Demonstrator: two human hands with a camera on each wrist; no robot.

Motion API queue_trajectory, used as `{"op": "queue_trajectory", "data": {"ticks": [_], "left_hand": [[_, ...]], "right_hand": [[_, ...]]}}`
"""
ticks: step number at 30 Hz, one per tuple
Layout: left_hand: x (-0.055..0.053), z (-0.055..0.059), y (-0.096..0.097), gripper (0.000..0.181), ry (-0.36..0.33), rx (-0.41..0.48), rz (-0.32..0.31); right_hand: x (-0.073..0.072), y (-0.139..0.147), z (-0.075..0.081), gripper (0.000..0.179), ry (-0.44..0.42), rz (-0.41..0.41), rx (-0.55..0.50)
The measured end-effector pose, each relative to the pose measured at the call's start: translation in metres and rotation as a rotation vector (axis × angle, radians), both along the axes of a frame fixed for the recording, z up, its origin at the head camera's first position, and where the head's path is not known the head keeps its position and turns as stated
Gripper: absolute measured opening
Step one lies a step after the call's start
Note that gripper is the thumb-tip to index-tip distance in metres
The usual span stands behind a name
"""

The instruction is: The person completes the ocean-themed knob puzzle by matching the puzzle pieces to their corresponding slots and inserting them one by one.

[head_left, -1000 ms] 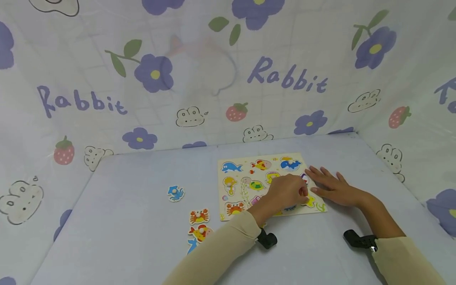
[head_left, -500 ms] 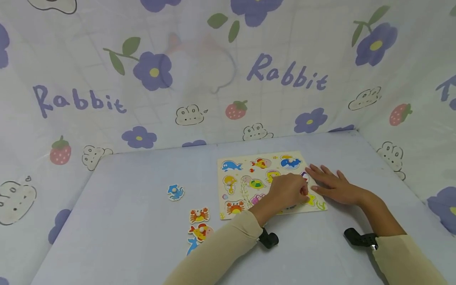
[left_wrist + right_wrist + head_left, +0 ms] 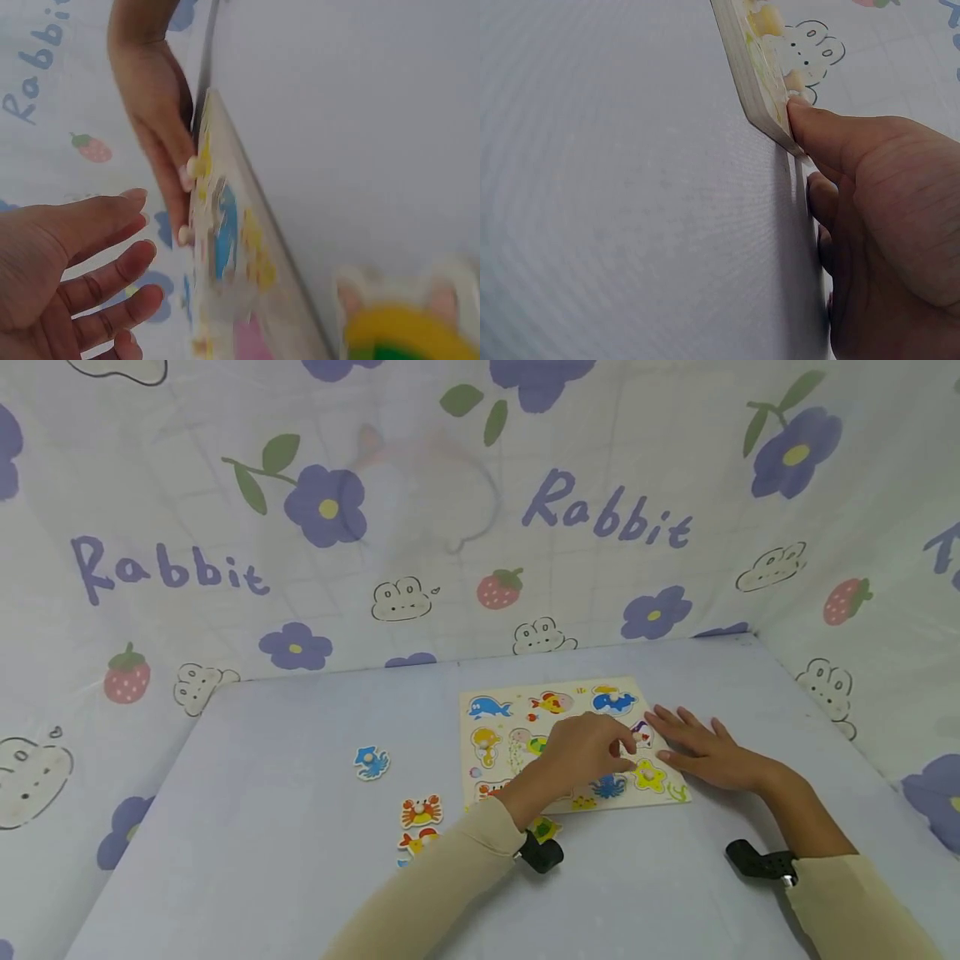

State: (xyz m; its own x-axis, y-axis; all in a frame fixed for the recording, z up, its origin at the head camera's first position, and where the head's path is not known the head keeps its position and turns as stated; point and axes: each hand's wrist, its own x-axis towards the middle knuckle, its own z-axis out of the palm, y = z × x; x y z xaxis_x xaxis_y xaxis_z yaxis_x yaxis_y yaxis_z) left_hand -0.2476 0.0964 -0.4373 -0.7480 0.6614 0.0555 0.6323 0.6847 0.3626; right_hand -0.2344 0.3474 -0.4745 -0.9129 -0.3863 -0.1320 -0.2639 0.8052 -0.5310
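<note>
A pale puzzle board (image 3: 581, 710) with sea-animal pictures lies on the table. My left hand (image 3: 588, 752) is above its middle right, fingers loosely bent and thumb apart from them. The left wrist view shows nothing between those fingers. Near it on the board are a yellow star piece (image 3: 649, 775) with a knob, and a blue octopus picture (image 3: 607, 786). My right hand (image 3: 705, 756) lies with fingers spread beside the board's right edge. In the right wrist view its thumb (image 3: 832, 135) touches the board's corner. My left hand and forearm hide part of the board.
Left of the board lie loose knobbed pieces: a blue octopus (image 3: 371, 763), a red crab (image 3: 422, 811) and a fish (image 3: 417, 841) partly under my left sleeve. A green and yellow piece (image 3: 544, 828) sits before the board. A patterned curtain (image 3: 420, 527) stands behind the table.
My left hand has drawn back leftward from the yellow star piece, and its fingers have parted. The star now shows fully on the board. My right hand stays beside the edge.
</note>
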Motion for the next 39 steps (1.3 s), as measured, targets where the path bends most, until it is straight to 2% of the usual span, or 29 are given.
{"op": "queue_trajectory", "data": {"ticks": [5, 11, 16, 23, 26, 31, 39], "left_hand": [[0.000, 0.011, -0.033, 0.024, -0.007, 0.030, 0.052], [0.006, 0.025, -0.069, 0.024, -0.018, 0.068, 0.091], [0.017, 0.033, -0.094, 0.024, -0.064, 0.056, 0.121], [0.036, 0.042, -0.125, 0.021, -0.092, 0.052, 0.157], [0.045, 0.039, -0.137, 0.020, -0.124, 0.059, 0.153], [0.057, 0.027, -0.151, 0.019, -0.160, 0.085, 0.147], [0.060, 0.016, -0.155, 0.018, -0.183, 0.068, 0.129]], "right_hand": [[0.000, -0.002, 0.000, 0.072, 0.001, 0.000, 0.007], [0.000, -0.002, 0.000, 0.072, -0.002, -0.002, 0.013], [0.000, 0.000, 0.002, 0.073, -0.005, -0.005, 0.002], [-0.001, -0.001, 0.004, 0.074, -0.015, -0.005, -0.003], [-0.001, -0.001, 0.002, 0.073, -0.018, -0.005, -0.009], [0.000, -0.002, 0.002, 0.073, -0.021, -0.008, -0.007], [0.000, -0.002, 0.005, 0.073, -0.021, -0.010, 0.004]]}}
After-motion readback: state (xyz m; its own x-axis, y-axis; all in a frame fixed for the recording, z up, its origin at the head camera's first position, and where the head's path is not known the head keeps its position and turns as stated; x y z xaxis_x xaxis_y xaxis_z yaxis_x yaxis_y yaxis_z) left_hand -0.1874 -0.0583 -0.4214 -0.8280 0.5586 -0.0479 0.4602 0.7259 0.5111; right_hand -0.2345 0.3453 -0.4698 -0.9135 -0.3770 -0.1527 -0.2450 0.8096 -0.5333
